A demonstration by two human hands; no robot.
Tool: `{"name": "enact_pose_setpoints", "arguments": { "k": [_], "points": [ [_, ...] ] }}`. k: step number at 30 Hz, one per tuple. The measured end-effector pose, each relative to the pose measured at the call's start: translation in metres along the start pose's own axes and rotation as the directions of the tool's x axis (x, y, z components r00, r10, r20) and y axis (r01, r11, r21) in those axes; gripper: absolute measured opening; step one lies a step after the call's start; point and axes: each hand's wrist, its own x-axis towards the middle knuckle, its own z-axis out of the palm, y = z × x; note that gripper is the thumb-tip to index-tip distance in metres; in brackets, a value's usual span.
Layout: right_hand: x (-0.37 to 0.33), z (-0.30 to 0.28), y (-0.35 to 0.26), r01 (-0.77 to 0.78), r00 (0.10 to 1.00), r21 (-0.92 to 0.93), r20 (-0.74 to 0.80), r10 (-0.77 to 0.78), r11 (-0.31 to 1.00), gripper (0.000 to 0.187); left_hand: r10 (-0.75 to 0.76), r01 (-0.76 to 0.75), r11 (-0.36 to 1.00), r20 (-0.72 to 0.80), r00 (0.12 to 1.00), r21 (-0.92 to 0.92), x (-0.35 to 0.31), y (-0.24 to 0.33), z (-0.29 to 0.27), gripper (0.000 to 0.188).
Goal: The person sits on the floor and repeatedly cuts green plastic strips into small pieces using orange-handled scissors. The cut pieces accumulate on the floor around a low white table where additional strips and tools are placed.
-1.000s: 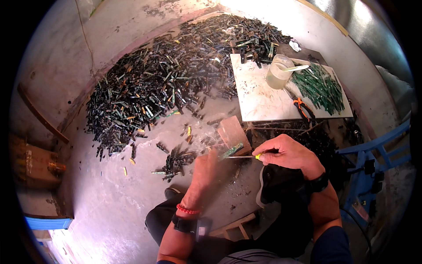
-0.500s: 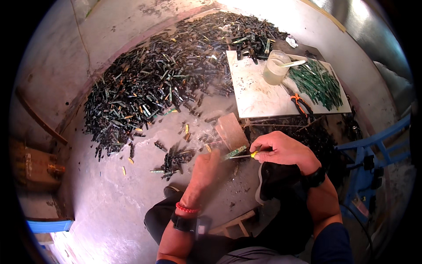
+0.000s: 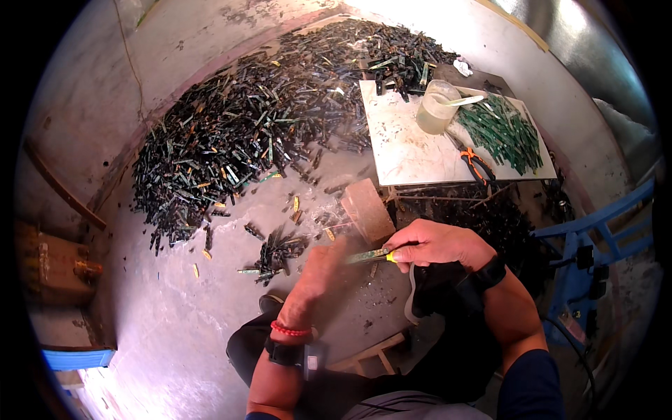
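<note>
My left hand [image 3: 323, 264] is closed and blurred by motion, at the end of a narrow green strip [image 3: 367, 257]. The strip looks like a thin piece of circuit board and spans the gap between my hands. My right hand [image 3: 442, 245] is closed round a small tool with a yellow handle [image 3: 393, 257]. Its fingertips lie close against the strip's right end. The tool's shaft is hard to make out beside the strip. Below the hands are my bent knees and a dark shoe.
A huge heap of dark strips [image 3: 245, 133] covers the floor ahead, with a small pile [image 3: 276, 253] nearer. A reddish brick [image 3: 369, 210] stands beyond my hands. On the white board [image 3: 395, 150] are a plastic cup [image 3: 435, 112], orange-handled pliers [image 3: 477, 166] and green strips [image 3: 507, 136].
My right hand has moved slightly down and left, nearer my left hand. The tool's thin metal shaft, bare before, now runs along the strip. My left hand stays blurred.
</note>
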Motion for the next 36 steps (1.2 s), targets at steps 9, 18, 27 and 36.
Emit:
{"name": "enact_pose_setpoints", "arguments": {
  "k": [9,18,27,36],
  "points": [
    [-0.003,0.018,-0.006,-0.006,0.997,0.267,-0.078,0.028,0.964,0.026,-0.452,0.407,0.837,-0.042,0.891,-0.366,0.007,-0.025,-0.016,0.062],
    [0.015,0.045,-0.004,0.081,0.986,0.621,-0.166,0.031,0.779,0.022,-0.446,0.217,0.723,-0.203,0.872,-0.656,0.012,0.001,-0.014,0.061],
    [0.044,0.097,0.004,0.143,0.982,0.825,-0.189,0.029,0.546,0.017,-0.523,0.009,0.494,-0.289,0.802,-0.869,0.021,0.001,-0.023,0.052],
    [0.057,0.118,-0.002,0.249,0.937,0.67,-0.35,0.002,0.7,0.021,-0.454,-0.075,0.65,-0.465,0.76,-0.757,0.03,-0.031,-0.019,0.051]
  ]
}}
